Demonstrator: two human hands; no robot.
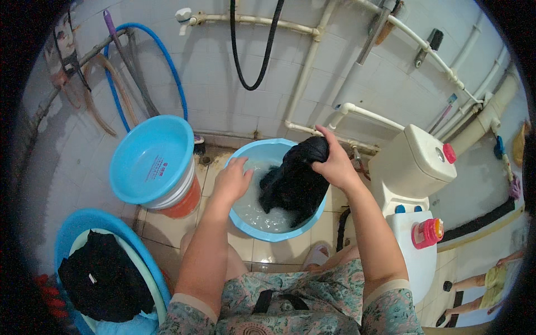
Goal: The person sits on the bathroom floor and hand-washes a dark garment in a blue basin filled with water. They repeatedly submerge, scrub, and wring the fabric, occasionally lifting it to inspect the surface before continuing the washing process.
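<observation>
A blue plastic basin (pixel 244 220) on the tiled floor in front of me holds cloudy, slightly sudsy water. From its right side my right hand (pixel 336 162) lifts a bunched black cloth (pixel 296 181), thumb and fingers closed on its upper end. The cloth's lower part hangs into the water. Over the basin's left rim is my left hand (pixel 231 181), its fingers apart and bent a little, with nothing in it and a gap between it and the cloth. Whether the black cloth is a garment, I cannot tell.
At left, a blue basin (pixel 131 192) sits on stacked buckets. Nearer, a blue tub (pixel 70 231) holds another black cloth (pixel 106 279). A toilet (pixel 413 162) stands at right, a pink-red container (pixel 427 233) on its lid. Pipes and hoses line the wall.
</observation>
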